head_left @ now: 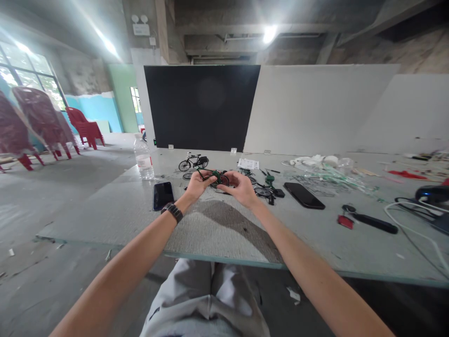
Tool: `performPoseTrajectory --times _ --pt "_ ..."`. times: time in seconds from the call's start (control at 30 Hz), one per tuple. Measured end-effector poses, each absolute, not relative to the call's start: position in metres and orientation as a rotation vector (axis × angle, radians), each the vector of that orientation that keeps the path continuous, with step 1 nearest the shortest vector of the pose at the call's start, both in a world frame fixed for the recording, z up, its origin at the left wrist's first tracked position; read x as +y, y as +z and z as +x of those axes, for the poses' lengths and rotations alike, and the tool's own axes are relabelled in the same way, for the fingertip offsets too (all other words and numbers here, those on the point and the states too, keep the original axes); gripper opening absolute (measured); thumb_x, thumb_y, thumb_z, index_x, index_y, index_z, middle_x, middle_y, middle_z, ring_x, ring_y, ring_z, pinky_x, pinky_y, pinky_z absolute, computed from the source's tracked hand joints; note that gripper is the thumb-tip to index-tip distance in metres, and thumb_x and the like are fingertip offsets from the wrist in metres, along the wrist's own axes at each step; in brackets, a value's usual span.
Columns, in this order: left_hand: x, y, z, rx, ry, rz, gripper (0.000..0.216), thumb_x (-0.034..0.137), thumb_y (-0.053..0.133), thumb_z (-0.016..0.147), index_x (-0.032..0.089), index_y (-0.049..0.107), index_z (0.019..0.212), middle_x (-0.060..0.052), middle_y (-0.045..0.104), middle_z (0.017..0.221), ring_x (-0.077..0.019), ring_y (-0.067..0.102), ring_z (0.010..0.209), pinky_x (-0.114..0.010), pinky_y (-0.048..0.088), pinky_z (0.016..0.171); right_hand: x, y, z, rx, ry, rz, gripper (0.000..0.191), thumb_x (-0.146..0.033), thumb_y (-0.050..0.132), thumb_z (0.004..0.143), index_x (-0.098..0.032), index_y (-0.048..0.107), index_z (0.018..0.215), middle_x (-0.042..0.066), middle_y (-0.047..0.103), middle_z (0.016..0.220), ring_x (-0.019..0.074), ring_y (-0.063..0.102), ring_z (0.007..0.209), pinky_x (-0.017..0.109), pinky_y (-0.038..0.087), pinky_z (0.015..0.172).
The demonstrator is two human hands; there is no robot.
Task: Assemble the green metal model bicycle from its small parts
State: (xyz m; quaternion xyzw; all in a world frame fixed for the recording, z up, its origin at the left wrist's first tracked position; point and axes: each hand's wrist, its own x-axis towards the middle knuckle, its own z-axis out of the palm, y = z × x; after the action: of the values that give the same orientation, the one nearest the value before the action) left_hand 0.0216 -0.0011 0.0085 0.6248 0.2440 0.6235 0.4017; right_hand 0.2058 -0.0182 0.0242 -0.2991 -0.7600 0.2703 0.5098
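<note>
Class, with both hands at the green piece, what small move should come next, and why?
Perhaps steady the green piece with the left hand and let the right hand align the dark wheel: both hands meet there, and the black model bicycle behind shows fitted wheels.

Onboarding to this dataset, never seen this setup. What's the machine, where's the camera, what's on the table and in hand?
There's no machine: these are a person's bare hands. The single picture comes from a camera worn on the head, looking forward and down. The left hand holds a small green model piece; the right hand is at it too, its exact grip unclear. On the table, a black model bicycle stands just beyond, with loose parts to the right. Also there: a water bottle and two phones.
</note>
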Motion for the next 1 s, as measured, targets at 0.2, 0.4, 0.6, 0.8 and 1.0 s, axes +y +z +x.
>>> performPoseTrajectory --times 0.2,0.4,0.6,0.8,1.0 --pt "-0.0012 0.0080 0.0218 0.605 1.577 1.580 0.032 0.041 0.082 0.074 0.014 0.078 0.090 -0.011 0.077 0.091 -0.0209 0.069 0.085 -0.032 0.052 0.082 -0.0120 0.0202 0.2073 -1.784 0.692 -0.707 0.041 -0.047 0.086 0.068 -0.020 0.069 0.094 0.005 0.072 0.084 0.0218 0.067 0.077 0.035 0.055 0.071" --pt "-0.0014 0.0078 0.0218 0.617 1.564 1.567 0.037 0.042 0.083 0.073 0.012 0.077 0.094 -0.011 0.077 0.092 -0.0213 0.070 0.086 -0.032 0.052 0.082 -0.0114 0.0200 0.2085 -1.814 0.674 -0.714 0.045 -0.049 0.085 0.068 -0.018 0.069 0.097 0.006 0.072 0.084 0.0209 0.067 0.075 0.033 0.055 0.068" --pt "-0.0019 0.0076 0.0221 0.629 1.561 1.589 0.035 0.042 0.083 0.073 0.013 0.077 0.093 -0.011 0.077 0.092 -0.0214 0.070 0.087 -0.032 0.052 0.083 -0.0113 0.0182 0.2084 -1.854 0.600 -0.728 0.045 -0.049 0.084 0.070 -0.019 0.067 0.099 0.007 0.073 0.090 0.0227 0.069 0.083 0.035 0.057 0.075" --pt "0.0007 0.0050 0.0211 0.606 1.554 1.628 0.034 0.042 0.082 0.073 0.014 0.076 0.092 -0.010 0.077 0.091 -0.0216 0.070 0.086 -0.033 0.053 0.082 -0.0151 0.0213 0.2078 -1.870 0.554 -0.773 0.046 -0.052 0.083 0.071 -0.017 0.066 0.097 0.008 0.074 0.088 0.0232 0.070 0.081 0.037 0.058 0.076" --pt "0.0050 0.0011 0.0226 0.632 1.569 1.609 0.035 0.042 0.084 0.071 0.015 0.076 0.091 -0.009 0.077 0.092 -0.0215 0.070 0.086 -0.033 0.054 0.081 -0.0142 0.0213 0.2093 -1.894 0.485 -0.817 0.044 -0.050 0.081 0.074 -0.018 0.066 0.099 0.009 0.074 0.092 0.0241 0.071 0.085 0.037 0.057 0.078"
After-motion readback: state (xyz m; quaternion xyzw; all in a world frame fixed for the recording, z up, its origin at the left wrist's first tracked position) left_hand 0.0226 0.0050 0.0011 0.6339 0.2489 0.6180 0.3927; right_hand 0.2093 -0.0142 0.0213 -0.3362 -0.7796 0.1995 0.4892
